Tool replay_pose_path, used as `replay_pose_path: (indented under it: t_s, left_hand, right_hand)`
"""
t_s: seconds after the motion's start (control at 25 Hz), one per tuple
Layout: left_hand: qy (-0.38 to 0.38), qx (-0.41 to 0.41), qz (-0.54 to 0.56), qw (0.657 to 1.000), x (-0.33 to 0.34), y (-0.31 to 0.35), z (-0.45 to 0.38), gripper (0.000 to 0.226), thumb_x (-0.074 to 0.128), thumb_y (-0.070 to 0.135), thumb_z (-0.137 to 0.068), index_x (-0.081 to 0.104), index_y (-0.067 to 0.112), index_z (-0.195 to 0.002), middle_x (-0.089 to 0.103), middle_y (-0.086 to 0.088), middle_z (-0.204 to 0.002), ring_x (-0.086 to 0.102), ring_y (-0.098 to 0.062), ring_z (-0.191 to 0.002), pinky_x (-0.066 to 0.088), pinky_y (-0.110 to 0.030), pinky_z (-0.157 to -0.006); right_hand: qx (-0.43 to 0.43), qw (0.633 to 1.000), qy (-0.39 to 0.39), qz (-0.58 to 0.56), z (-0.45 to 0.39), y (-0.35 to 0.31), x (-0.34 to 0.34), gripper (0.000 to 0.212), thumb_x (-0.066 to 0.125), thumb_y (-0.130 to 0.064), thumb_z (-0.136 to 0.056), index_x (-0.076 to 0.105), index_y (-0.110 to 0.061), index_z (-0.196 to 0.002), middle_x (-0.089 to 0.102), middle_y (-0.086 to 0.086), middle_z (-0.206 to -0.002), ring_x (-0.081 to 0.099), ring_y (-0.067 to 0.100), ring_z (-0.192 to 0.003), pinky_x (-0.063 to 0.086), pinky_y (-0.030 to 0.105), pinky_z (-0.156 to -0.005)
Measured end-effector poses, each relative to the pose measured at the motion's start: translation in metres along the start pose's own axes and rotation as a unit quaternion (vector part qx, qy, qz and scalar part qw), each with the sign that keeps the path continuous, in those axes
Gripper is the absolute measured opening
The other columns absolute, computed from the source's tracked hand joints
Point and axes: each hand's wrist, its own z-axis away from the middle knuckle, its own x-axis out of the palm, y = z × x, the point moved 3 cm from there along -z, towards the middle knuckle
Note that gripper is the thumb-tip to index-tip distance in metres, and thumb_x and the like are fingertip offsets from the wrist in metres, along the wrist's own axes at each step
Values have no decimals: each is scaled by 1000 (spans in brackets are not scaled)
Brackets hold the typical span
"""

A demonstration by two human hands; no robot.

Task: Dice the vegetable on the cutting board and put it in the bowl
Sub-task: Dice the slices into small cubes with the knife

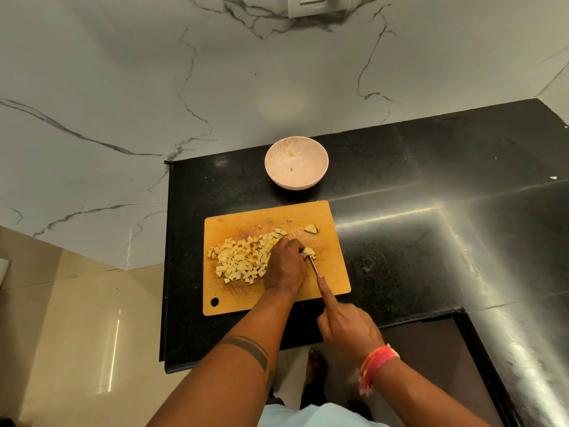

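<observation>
A last chunk [309, 251] is lying on the cutting board [335, 272], the left hand [286, 266] curling over it to pin it while the right hand [348, 328], forefinger along the spine, is gripping the knife [313, 266]. Diced pieces [240, 260] are piling leftward, clearing the blade's path; the bowl [296, 180] is waiting beyond, nearly empty.

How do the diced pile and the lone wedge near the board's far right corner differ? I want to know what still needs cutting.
The diced pile is many small cubes heaped on the board's left; the lone wedge is one larger, uncut piece. The pile reaches the left hand; the wedge lies apart, untouched. Both are pale yellow and rest on the cutting board.
</observation>
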Motion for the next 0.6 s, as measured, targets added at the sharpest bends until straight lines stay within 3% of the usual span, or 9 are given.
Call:
replay_pose_path:
  t_s: [0.28, 0.44, 0.6]
  left_hand:
    - [8, 20, -40, 999, -8, 2, -4, 28, 54, 17, -100, 63, 18, -127, 54, -2, -126, 50, -21, -119, 50, -33, -95]
    - [36, 18, -19, 999, -14, 3, -8, 33, 50, 11, -98, 63, 17, -128, 53, -3, -126, 53, -22, -116, 54, -36, -92]
    - [61, 24, -30, 997, -21, -2, -15, 31, 48, 13, -101, 66, 17, -126, 56, -2, -124, 52, -22, -115, 54, -37, -91]
  right_hand:
    - [16, 996, 67, -62, -2, 11, -11, 76, 37, -32, -100, -10, -39, -159, 51, -7, -59, 52, 14, -51, 46, 39, -54]
    - [19, 999, 15, -38, -6, -8, 2, 79, 35, -32, -100, -18, -37, -157, 56, -3, -66, 56, 20, -56, 51, 45, -58]
    - [-12, 999, 8, -30, -22, -38, 12, 76, 36, -31, -100, -11, -32, -160, 63, 3, -76, 58, 24, -60, 42, 37, -54]
